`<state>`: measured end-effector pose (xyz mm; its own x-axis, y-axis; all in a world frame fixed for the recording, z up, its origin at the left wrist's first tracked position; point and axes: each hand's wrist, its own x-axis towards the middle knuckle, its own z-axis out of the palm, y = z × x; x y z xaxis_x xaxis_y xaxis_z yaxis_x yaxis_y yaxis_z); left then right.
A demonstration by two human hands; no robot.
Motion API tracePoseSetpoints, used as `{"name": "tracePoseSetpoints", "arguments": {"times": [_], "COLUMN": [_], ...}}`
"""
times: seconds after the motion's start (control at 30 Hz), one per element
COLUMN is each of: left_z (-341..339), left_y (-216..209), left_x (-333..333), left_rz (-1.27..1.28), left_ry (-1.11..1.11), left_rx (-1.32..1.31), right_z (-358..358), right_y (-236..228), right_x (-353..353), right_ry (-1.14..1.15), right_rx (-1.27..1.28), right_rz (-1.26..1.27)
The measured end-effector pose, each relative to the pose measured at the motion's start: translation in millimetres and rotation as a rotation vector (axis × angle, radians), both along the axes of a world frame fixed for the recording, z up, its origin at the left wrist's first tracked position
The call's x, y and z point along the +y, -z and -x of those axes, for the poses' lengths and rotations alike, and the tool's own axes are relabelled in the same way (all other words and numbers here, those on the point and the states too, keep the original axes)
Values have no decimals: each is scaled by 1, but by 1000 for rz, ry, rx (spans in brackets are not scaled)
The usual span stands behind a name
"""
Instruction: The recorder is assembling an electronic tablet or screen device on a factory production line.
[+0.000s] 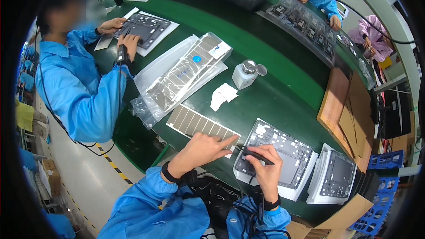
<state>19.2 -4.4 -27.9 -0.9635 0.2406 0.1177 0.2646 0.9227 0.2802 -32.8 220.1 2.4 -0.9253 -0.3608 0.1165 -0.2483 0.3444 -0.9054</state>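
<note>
At the left, a sheet of grey-brown strips (191,120) lying on the green worktop (276,102) is overlapped by the left hand (201,151); its fingers are loosely spread, the index extended to the sheet's right end, and nothing is seen gripped. Farther right, a slim black tool (260,156) is pinched by the right hand (268,164) over the dark panel (287,161).

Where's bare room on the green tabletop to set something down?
Free: the green tabletop between the white dispenser bottle, dark device panel and wooden board. Crowded: around the left hand, the brown-patched sheet and the right hand.
</note>
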Motion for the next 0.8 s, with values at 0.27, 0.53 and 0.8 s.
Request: {"name": "tracePoseSetpoints", "arguments": {"times": [0.27,0.53,0.8], "left_z": [7,11,13], "left_y": [7,11,13], "left_x": [-4,-5,-6], "left_rz": [-90,-151,-170], "left_ry": [23,36,45], "left_rx": [82,81,53], "right_z": [4,13,13], "right_y": [-5,-3,1], "right_x": [-17,-25,-25], "right_ry": [-24,-102,-94], "right_rx": [69,112,144], "right_rz": [-155,-239,-246]}}
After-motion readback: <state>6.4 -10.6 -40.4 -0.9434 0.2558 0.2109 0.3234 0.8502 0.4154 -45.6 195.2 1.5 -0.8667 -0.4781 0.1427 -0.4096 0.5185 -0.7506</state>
